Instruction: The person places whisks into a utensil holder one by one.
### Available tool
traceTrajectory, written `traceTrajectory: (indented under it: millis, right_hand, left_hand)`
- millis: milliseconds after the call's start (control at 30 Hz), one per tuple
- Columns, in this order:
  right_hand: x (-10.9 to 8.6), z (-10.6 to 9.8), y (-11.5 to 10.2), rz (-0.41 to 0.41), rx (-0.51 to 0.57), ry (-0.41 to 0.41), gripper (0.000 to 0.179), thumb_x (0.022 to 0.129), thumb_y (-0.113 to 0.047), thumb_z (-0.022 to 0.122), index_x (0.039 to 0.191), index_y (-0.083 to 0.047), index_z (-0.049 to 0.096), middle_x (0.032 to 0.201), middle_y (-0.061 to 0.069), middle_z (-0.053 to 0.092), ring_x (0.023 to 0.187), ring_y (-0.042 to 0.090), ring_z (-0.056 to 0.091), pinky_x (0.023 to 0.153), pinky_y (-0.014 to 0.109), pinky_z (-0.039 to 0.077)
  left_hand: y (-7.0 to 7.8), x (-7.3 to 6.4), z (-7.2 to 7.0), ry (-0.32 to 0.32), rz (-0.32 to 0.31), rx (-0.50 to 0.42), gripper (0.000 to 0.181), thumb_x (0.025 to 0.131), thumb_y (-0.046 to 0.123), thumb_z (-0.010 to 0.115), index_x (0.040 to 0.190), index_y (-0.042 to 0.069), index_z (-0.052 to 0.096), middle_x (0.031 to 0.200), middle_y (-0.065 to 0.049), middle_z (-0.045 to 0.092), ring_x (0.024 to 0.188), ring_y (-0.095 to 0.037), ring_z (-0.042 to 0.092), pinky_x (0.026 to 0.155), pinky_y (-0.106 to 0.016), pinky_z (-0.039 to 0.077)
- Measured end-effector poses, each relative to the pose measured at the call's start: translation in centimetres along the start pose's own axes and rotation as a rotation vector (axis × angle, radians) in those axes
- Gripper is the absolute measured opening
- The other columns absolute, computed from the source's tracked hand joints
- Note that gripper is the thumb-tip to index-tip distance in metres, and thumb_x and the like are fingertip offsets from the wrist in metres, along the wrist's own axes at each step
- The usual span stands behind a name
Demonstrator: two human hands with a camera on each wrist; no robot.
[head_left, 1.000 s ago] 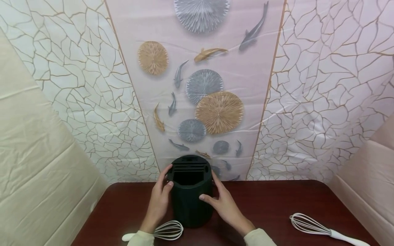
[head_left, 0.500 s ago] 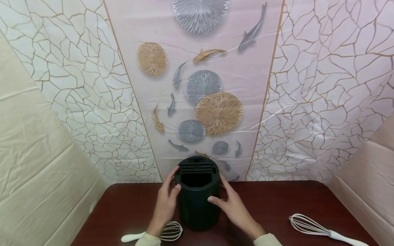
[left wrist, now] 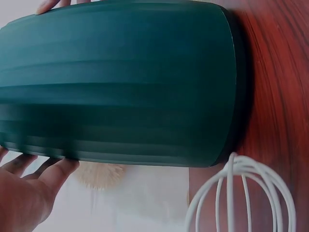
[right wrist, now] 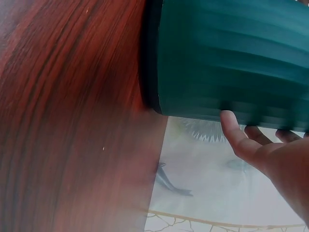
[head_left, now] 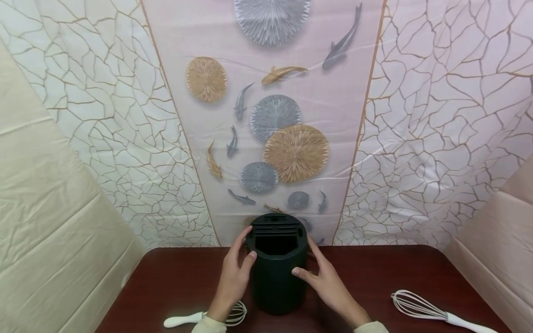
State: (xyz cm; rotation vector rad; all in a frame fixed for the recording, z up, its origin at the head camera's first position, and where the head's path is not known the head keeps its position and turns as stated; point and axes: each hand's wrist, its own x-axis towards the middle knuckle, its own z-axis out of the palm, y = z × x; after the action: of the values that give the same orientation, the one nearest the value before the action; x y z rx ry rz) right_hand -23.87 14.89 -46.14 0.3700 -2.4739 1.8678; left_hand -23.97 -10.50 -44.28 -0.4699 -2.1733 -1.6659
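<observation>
A dark green cylindrical utensil holder [head_left: 279, 286] stands upright on the brown table, its top showing narrow slots at the back and one large opening in front. My left hand [head_left: 234, 277] holds its left side near the rim, thumb at the front. On the opposite side my right hand [head_left: 331, 284] grips the wall, a little lower with the thumb. Both wrist views show the holder's ribbed wall [left wrist: 120, 87] between the hands, with fingers [right wrist: 234, 125] against it. Partly behind my left wrist lies a white-handled whisk [head_left: 183, 319].
Another white whisk [head_left: 420, 306] lies at the table's right front. Behind the table [head_left: 374, 268] hangs a patterned cloth [head_left: 266, 203] with fish and round motifs. Beige padded panels [head_left: 54, 208] flank both sides.
Both hands and the utensil holder have shifted to the right and slightly toward me. More of the left whisk's handle now shows beside the left wrist. The whisks stay put.
</observation>
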Motion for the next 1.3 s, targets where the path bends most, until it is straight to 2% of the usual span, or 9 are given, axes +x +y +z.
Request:
traceTrajectory:
  millis: [67, 233, 333, 800, 1033, 1133, 1300]
  right_hand:
    - [-0.1, -0.2, 0.0, 0.004, 0.004, 0.005, 0.093, 0.096, -0.036, 0.079, 0.169, -0.032, 0.021, 0.174, 0.010, 0.025, 0.152, 0.044, 0.036, 0.103, 0.052, 0.054]
    - [-0.5, -0.7, 0.1, 0.012, 0.001, 0.022, 0.093, 0.096, -0.034, 0.079, 0.169, -0.031, 0.022, 0.174, 0.009, 0.023, 0.152, 0.041, 0.036, 0.105, 0.053, 0.052]
    - [-0.6, -1.0, 0.1, 0.007, -0.014, 0.020, 0.093, 0.097, -0.035, 0.078, 0.169, -0.032, 0.021, 0.175, 0.009, 0.022, 0.152, 0.041, 0.037, 0.105, 0.052, 0.053]
    - [-1.6, -2.2, 0.1, 0.021, -0.011, 0.007, 0.093, 0.098, -0.033, 0.077, 0.169, -0.034, 0.018, 0.175, 0.011, 0.019, 0.153, 0.044, 0.033, 0.105, 0.051, 0.053]
    - [-2.3, -2.6, 0.2, 0.040, 0.000, 0.021, 0.093, 0.098, -0.033, 0.076, 0.170, -0.030, 0.017, 0.174, 0.014, 0.023, 0.154, 0.043, 0.033, 0.108, 0.052, 0.051]
    - [-2.6, -2.8, 0.0, 0.053, -0.005, 0.020, 0.094, 0.098, -0.034, 0.077, 0.170, -0.033, 0.017, 0.174, 0.011, 0.024, 0.154, 0.042, 0.033, 0.108, 0.053, 0.050]
    - [-2.8, -3.5, -0.6, 0.046, -0.003, -0.028, 0.093, 0.099, -0.034, 0.076, 0.170, -0.033, 0.017, 0.175, 0.010, 0.019, 0.155, 0.043, 0.030, 0.109, 0.053, 0.049]
  left_hand:
    - [0.1, 0.0, 0.2, -0.006, 0.001, -0.011, 0.060, 0.105, 0.007, 0.060, 0.159, 0.028, 0.046, 0.163, 0.001, 0.045, 0.144, -0.019, 0.049, 0.114, -0.036, 0.044]
    - [0.3, 0.0, 0.9, -0.022, -0.004, -0.016, 0.060, 0.106, 0.009, 0.059, 0.160, 0.029, 0.044, 0.166, 0.001, 0.041, 0.148, -0.020, 0.044, 0.116, -0.049, 0.041]
    - [0.4, 0.0, 1.2, -0.028, -0.009, -0.026, 0.061, 0.106, 0.009, 0.059, 0.160, 0.030, 0.043, 0.166, 0.002, 0.041, 0.149, -0.020, 0.043, 0.116, -0.052, 0.040]
    - [0.9, -0.4, 2.2, -0.074, -0.011, -0.113, 0.061, 0.107, 0.008, 0.059, 0.162, 0.025, 0.041, 0.168, -0.002, 0.037, 0.151, -0.020, 0.040, 0.117, -0.041, 0.039]
    - [0.9, -0.9, 2.8, -0.093, -0.021, -0.138, 0.060, 0.107, 0.020, 0.063, 0.162, 0.028, 0.040, 0.168, -0.002, 0.037, 0.149, -0.021, 0.045, 0.115, -0.037, 0.042]
    - [1.0, -1.2, 3.0, -0.087, -0.028, -0.116, 0.060, 0.107, 0.025, 0.064, 0.162, 0.030, 0.040, 0.167, -0.001, 0.039, 0.148, -0.021, 0.047, 0.115, -0.038, 0.043]
    - [1.2, -1.3, 3.3, -0.039, -0.032, -0.050, 0.056, 0.108, 0.033, 0.063, 0.160, 0.033, 0.043, 0.165, 0.001, 0.042, 0.145, -0.019, 0.049, 0.115, -0.043, 0.044]
